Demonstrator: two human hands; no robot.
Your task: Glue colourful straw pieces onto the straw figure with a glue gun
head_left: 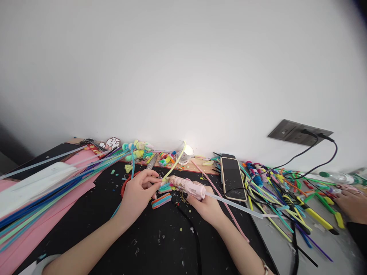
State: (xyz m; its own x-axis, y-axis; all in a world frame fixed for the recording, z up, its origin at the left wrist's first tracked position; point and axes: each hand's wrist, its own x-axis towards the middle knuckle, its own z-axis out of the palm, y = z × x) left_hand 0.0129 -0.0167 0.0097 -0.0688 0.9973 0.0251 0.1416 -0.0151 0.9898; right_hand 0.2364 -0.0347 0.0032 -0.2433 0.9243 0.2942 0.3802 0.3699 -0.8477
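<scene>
My right hand (207,206) is wrapped round a pink glue gun (187,186), whose nozzle points left and whose clear glue stick (233,204) juts out to the right. My left hand (139,190) pinches a yellow-green pipe cleaner (173,164) right at the gun's nozzle, together with a small bundle of coloured pieces (165,187). The pipe cleaner curves up and back toward the wall. A striped bundle of coloured pieces (161,201) lies on the black mat (160,240) just below my hands.
Long coloured straws (51,191) and pink paper (34,229) lie at left. A phone (233,178) lies right of the gun. Tangled pipe cleaners and cables (286,194) cover the right side; another person's hand (352,202) rests at far right. A wall socket (299,132) holds plugs.
</scene>
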